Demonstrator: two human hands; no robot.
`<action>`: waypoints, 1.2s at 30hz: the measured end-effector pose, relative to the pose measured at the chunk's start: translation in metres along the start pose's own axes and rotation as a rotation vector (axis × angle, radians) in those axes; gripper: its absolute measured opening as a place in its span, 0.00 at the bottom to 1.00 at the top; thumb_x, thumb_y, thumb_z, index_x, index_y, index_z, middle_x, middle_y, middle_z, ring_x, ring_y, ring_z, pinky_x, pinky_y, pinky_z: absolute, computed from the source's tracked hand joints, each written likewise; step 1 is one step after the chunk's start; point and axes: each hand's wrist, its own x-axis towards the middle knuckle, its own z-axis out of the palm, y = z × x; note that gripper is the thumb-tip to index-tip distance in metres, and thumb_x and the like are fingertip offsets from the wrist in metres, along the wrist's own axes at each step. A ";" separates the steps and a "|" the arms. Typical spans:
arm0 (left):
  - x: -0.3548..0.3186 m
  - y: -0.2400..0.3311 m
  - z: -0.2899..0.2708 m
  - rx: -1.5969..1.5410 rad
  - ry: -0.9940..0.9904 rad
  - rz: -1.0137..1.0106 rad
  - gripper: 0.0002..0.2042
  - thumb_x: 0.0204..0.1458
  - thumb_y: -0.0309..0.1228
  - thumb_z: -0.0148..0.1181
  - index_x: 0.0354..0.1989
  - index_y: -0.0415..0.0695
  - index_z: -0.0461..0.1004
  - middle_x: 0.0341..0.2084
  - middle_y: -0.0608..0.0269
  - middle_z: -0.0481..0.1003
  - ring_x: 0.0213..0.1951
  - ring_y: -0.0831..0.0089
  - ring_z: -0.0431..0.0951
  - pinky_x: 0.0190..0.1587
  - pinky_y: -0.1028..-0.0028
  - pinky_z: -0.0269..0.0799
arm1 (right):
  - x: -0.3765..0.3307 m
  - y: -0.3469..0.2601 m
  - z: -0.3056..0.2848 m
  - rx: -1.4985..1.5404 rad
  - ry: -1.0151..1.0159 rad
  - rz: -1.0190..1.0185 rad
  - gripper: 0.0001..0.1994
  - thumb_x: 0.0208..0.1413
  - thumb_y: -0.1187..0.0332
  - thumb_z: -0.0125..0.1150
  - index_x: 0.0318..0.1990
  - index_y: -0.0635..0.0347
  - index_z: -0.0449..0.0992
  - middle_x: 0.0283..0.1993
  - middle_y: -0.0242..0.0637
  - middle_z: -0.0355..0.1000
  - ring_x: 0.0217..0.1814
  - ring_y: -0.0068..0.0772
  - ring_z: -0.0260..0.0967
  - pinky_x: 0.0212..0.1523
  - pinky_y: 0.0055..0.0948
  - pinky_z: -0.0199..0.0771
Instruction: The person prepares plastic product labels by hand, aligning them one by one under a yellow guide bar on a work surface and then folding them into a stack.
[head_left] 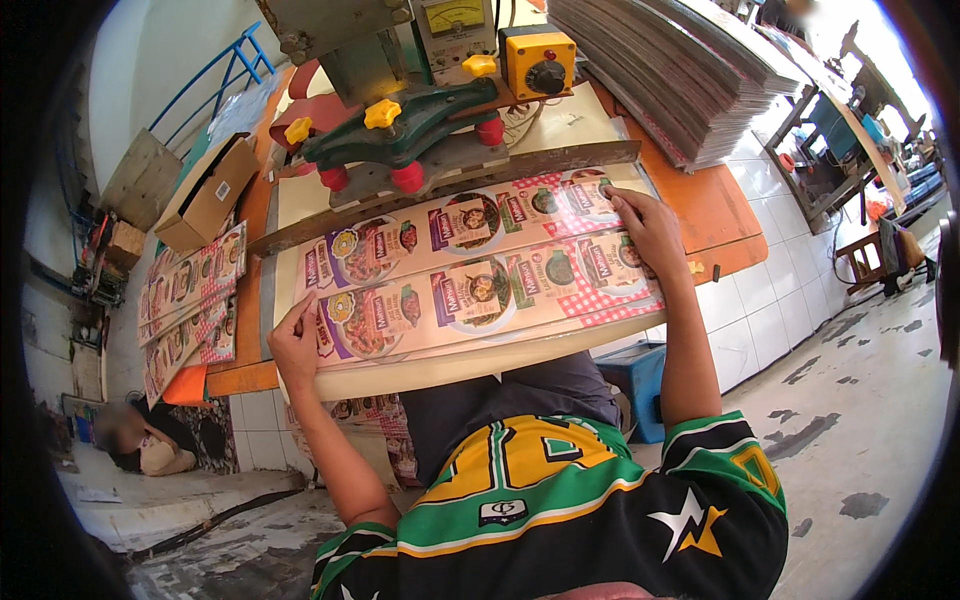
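The left hand (pixel 293 345) and right hand (pixel 650 228) pinch opposite ends of glossy, rectangular printed sheets (pixel 475 290) (perhaps coated card; hard to tell) along the front edge of the orange tabletop (pixel 715 215), before a metal bar (pixel 570 164).

Long, glossy peach-coloured printed sheets (pixel 475 262), patterned with red-and-white checks, purple bands and round food pictures, lie flat, printed side up, on a cream-coloured board (pixel 450 382); their designs form two rows, one behind the other; layered edges show along the near side.
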 end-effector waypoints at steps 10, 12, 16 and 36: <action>-0.001 0.003 0.000 0.005 0.011 -0.017 0.12 0.63 0.31 0.62 0.52 0.41 0.84 0.16 0.69 0.62 0.21 0.84 0.56 0.23 0.75 0.54 | 0.001 0.001 0.000 0.005 -0.004 0.003 0.16 0.67 0.58 0.58 0.53 0.54 0.84 0.47 0.46 0.82 0.48 0.46 0.80 0.51 0.37 0.75; 0.000 0.007 -0.002 0.024 -0.002 -0.026 0.12 0.63 0.31 0.62 0.52 0.40 0.84 0.16 0.68 0.62 0.21 0.84 0.56 0.22 0.75 0.54 | 0.000 0.002 0.000 -0.002 0.001 -0.002 0.16 0.67 0.58 0.58 0.53 0.54 0.84 0.47 0.46 0.82 0.48 0.47 0.80 0.51 0.38 0.75; -0.001 0.007 -0.001 0.019 0.010 -0.032 0.12 0.63 0.31 0.62 0.51 0.40 0.84 0.16 0.68 0.63 0.21 0.84 0.56 0.23 0.75 0.54 | 0.000 -0.001 -0.001 -0.011 -0.012 0.006 0.16 0.67 0.58 0.58 0.53 0.54 0.84 0.48 0.47 0.82 0.48 0.47 0.80 0.51 0.37 0.76; 0.000 0.003 0.000 -0.004 0.024 -0.018 0.13 0.63 0.33 0.63 0.51 0.39 0.84 0.16 0.70 0.66 0.21 0.85 0.57 0.23 0.76 0.54 | 0.000 -0.001 0.000 0.010 0.007 0.003 0.16 0.67 0.59 0.59 0.54 0.56 0.83 0.46 0.49 0.82 0.47 0.46 0.80 0.49 0.36 0.76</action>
